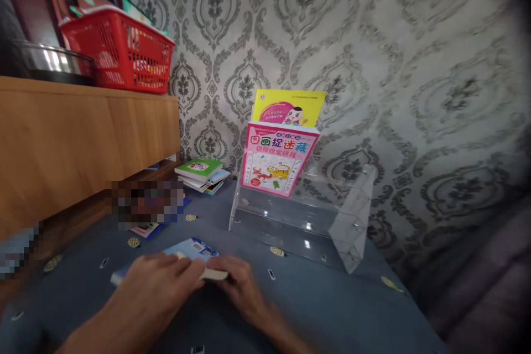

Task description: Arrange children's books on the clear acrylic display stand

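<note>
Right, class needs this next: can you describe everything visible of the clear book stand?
The clear stand looks like hard plastic, with two side panels joined by see-through tiers. Light glints off its front. It stands upright on the blue cloth, near the patterned wall. Toward its left end, a pink book leans before a higher yellow book.

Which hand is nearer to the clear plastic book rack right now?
Right. The right hand is on the near side of the clear plastic book rack's left end, apart from it; the left hand is farther left, at the light blue book.
</note>
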### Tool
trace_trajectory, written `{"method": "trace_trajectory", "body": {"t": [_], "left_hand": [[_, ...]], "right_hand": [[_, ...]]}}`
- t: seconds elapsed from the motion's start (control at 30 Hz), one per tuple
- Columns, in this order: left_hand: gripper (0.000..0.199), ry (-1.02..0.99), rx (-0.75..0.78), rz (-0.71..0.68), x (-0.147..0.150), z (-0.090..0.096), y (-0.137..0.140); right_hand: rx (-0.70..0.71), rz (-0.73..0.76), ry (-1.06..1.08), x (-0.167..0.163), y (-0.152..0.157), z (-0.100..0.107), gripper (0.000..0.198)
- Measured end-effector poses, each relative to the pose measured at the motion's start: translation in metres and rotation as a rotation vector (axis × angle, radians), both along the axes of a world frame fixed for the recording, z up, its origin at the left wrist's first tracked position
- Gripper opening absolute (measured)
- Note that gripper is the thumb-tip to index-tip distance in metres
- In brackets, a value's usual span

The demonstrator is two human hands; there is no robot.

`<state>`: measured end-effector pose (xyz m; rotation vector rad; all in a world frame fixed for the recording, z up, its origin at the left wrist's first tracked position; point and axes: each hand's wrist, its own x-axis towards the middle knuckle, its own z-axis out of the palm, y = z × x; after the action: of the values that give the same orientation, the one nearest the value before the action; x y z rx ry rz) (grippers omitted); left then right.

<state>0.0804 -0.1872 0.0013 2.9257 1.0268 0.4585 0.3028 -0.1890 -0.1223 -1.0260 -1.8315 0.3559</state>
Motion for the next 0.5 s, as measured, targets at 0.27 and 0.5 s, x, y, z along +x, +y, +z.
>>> {"method": "trace_trajectory", "body": {"t": [0.27, 0.5], "left_hand": [[0.040, -0.519, 0.201, 0.278, 0.007, 0.031, 0.052], [0.057, -0.986, -0.614, 0.175, 0.009, -0.032, 0.104]], "right_hand": [[-0.366, -0.044, 0.550, 0.007, 0.001, 0.022, 0.035], [-0.527, -0.010, 0.846, 0.007, 0.004, 0.009, 0.045]]}}
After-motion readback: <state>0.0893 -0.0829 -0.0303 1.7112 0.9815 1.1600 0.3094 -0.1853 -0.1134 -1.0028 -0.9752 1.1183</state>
